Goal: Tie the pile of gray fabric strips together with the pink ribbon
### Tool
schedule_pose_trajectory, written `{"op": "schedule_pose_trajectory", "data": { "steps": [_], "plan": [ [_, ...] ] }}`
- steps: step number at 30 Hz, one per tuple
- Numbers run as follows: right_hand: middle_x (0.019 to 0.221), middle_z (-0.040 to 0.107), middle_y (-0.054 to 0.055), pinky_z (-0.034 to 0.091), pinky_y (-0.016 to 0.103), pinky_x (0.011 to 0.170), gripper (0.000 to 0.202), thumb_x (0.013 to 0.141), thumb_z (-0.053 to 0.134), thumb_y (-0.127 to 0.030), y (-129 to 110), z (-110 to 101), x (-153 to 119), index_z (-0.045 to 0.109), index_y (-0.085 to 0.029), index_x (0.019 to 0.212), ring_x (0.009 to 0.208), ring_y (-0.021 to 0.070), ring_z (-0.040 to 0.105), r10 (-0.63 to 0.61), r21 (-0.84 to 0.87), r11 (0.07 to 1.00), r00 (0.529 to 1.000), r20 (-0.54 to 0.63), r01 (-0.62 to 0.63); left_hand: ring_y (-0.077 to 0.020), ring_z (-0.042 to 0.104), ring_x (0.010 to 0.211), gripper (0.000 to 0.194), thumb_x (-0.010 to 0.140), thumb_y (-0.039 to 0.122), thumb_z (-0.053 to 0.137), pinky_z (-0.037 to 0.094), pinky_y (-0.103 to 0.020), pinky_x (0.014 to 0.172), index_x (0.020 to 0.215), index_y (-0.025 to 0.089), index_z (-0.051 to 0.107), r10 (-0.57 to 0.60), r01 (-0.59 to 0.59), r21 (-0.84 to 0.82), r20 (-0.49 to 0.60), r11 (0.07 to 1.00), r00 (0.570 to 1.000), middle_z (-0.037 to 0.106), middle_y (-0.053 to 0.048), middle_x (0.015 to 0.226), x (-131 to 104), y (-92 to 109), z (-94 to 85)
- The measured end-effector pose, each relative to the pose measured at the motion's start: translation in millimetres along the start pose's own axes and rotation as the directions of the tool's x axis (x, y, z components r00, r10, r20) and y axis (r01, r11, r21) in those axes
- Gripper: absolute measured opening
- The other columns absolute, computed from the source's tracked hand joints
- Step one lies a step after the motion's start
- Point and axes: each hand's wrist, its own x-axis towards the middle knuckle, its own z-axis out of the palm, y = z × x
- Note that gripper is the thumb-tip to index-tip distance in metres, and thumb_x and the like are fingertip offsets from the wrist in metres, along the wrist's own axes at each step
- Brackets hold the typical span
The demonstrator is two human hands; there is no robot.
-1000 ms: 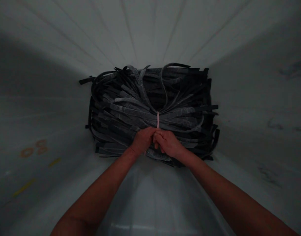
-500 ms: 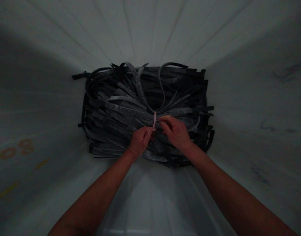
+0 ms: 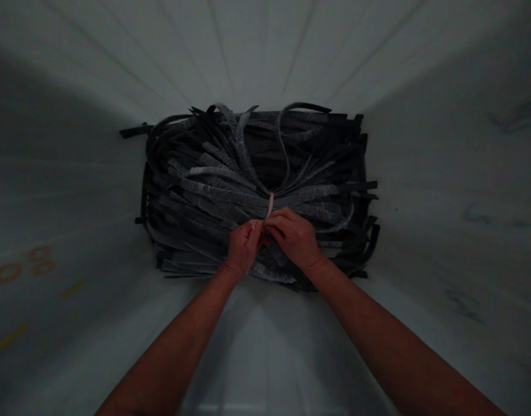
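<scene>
A large bundle of dark grey strips (image 3: 222, 188) lies at the bottom of a deep pale bin. A thin pink tie (image 3: 271, 203) runs around the middle of the bundle, gathering the strips so they fan out to both sides. My left hand (image 3: 244, 245) is closed with its fingertips pinching the tie's lower end. My right hand (image 3: 294, 236) is closed too, thumb and fingers pressed together at the same spot, touching the left fingertips. The tie's end is mostly hidden between the fingers.
Tall pale walls of the bin (image 3: 265, 52) surround the bundle on all sides. Orange and yellow marks (image 3: 26, 266) show on the left wall, and faint dark scribbles on the right. Some strip ends (image 3: 133, 132) stick out against the walls. The light is dim.
My right hand has moved left and slightly down to meet the left hand at the tie's end. The left hand has shifted only a little. The view has tilted slightly.
</scene>
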Motion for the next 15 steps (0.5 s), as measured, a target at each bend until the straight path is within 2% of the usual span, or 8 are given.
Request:
{"op": "schedule_pose_trajectory", "data": {
  "steps": [3, 8, 12, 15],
  "plan": [
    [0.095, 0.065, 0.005, 0.045, 0.027, 0.079, 0.02, 0.099, 0.051, -0.023, -6, 1, 2, 0.067, -0.016, 0.088, 0.089, 0.0158, 0.059, -0.015, -0.116, 0.993, 1.0, 0.009, 0.016, -0.0101, 0.055, 0.056, 0.042, 0.097, 0.04, 0.041, 0.041, -0.022, 0.056, 0.066, 0.017, 0.057, -0.015, 0.015, -0.012, -0.031, 1.0, 0.999, 0.057, 0.001, 0.059, 0, 2, 2.6],
    [0.089, 0.061, 0.008, 0.042, 0.03, 0.075, 0.021, 0.098, 0.046, -0.02, -14, -4, 7, 0.061, -0.015, 0.084, 0.085, 0.0185, 0.056, 0.033, -0.218, 0.976, 0.996, 0.086, -0.013, -0.0101, 0.052, 0.056, 0.043, 0.097, 0.041, 0.04, 0.038, -0.023, 0.056, 0.065, 0.017, 0.056, -0.007, 0.011, 0.05, -0.078, 0.999, 0.997, 0.055, 0.002, 0.057, -3, 2, 5.7],
    [0.088, 0.058, 0.006, 0.043, 0.03, 0.076, 0.013, 0.093, 0.049, -0.015, -14, -6, 11, 0.056, -0.017, 0.083, 0.083, 0.0178, 0.054, 0.099, -0.1, 0.991, 0.99, 0.104, -0.089, -0.0121, 0.054, 0.057, 0.046, 0.096, 0.043, 0.042, 0.038, -0.026, 0.061, 0.06, 0.018, 0.056, 0.028, 0.003, 0.219, -0.139, 0.976, 0.99, 0.057, 0.0, 0.055, -9, 5, 3.0],
    [0.085, 0.057, 0.004, 0.042, 0.029, 0.076, 0.01, 0.089, 0.053, -0.012, -14, -4, 13, 0.055, -0.017, 0.08, 0.082, 0.0165, 0.054, 0.143, 0.032, 0.989, 0.987, 0.073, -0.145, -0.0135, 0.056, 0.057, 0.048, 0.095, 0.044, 0.042, 0.038, -0.027, 0.063, 0.057, 0.019, 0.057, -0.006, 0.047, 0.258, -0.155, 0.965, 0.988, 0.057, -0.001, 0.053, -15, 10, -2.5]
  ]
}}
